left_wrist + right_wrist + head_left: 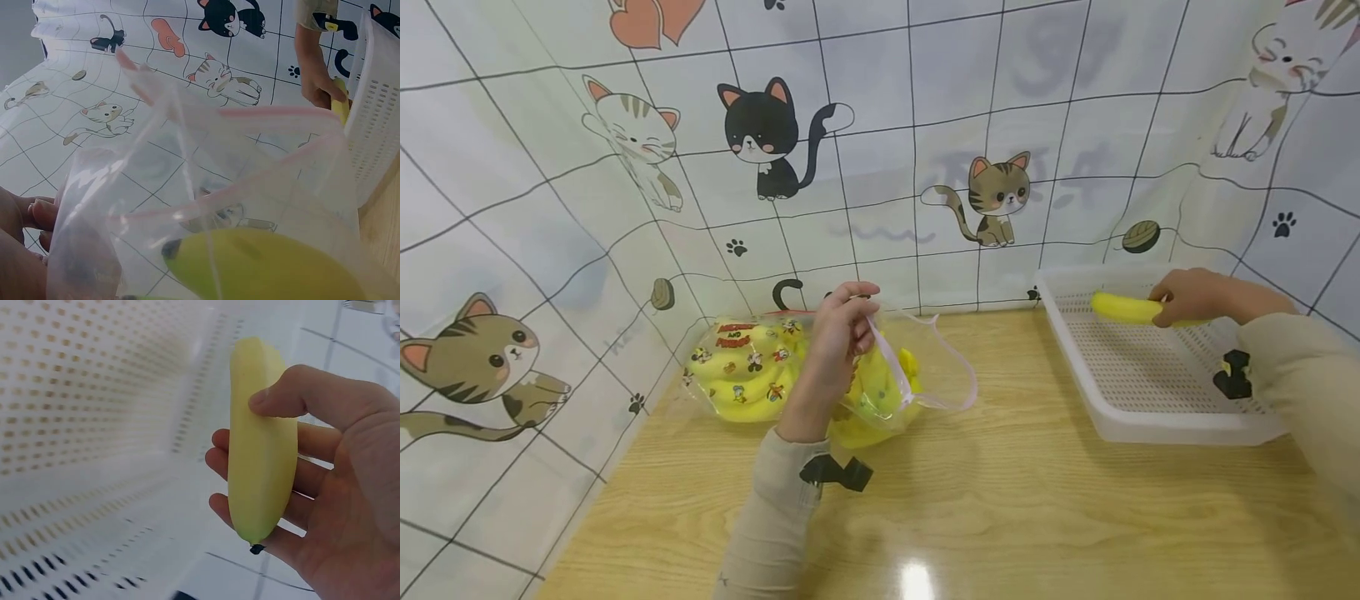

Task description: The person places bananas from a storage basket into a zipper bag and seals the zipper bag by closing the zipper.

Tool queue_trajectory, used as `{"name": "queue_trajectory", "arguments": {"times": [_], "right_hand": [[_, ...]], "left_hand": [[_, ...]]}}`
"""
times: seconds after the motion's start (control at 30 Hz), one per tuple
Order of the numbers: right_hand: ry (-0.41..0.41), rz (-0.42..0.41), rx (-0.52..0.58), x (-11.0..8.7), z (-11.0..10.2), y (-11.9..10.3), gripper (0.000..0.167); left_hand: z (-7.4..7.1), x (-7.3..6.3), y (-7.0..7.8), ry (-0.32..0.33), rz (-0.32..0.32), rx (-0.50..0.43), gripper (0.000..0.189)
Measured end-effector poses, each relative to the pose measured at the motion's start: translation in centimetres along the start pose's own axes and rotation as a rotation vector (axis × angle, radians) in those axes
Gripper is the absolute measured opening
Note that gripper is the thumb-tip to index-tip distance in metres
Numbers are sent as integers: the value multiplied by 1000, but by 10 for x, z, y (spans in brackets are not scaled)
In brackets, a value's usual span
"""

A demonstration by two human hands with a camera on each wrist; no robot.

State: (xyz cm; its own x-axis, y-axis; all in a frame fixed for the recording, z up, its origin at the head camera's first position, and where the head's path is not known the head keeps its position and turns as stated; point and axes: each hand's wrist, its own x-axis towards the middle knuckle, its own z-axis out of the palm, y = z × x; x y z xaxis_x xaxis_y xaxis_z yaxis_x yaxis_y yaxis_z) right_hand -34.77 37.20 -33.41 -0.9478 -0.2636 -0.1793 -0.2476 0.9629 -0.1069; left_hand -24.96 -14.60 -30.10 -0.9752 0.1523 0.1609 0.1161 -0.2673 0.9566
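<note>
My right hand (pixel 1187 297) grips a yellow banana (pixel 1126 308) over the white perforated basket (pixel 1157 423). In the right wrist view the thumb lies across the banana (pixel 259 456) and the fingers wrap behind it; its dark tip points down. At the middle of the table, my left hand (pixel 838 342) holds the edge of a clear plastic bag (pixel 880 400) with a pale pink rim, which stands open. Through the film in the left wrist view a yellow banana (pixel 262 265) with a dark tip shows inside the bag. The left palm is hidden.
Beside the left hand lies a clear printed bag (pixel 741 375) packed with yellow bananas, close to the wall. A cat-patterned cloth (pixel 880 167) covers the walls behind and at both sides. Everything stands on a wood-grain table (pixel 985 500).
</note>
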Motion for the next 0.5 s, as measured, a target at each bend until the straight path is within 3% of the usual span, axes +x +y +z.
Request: {"name": "queue_trajectory", "arguments": {"times": [0.27,0.5], "right_hand": [[148,-27,16,-16,-30,-25,50],[222,-95,-4,-32,-54,-67,56]], "left_hand": [[1,0,0,1,-3,5,18],[1,1,0,6,-8,-2,22]]}}
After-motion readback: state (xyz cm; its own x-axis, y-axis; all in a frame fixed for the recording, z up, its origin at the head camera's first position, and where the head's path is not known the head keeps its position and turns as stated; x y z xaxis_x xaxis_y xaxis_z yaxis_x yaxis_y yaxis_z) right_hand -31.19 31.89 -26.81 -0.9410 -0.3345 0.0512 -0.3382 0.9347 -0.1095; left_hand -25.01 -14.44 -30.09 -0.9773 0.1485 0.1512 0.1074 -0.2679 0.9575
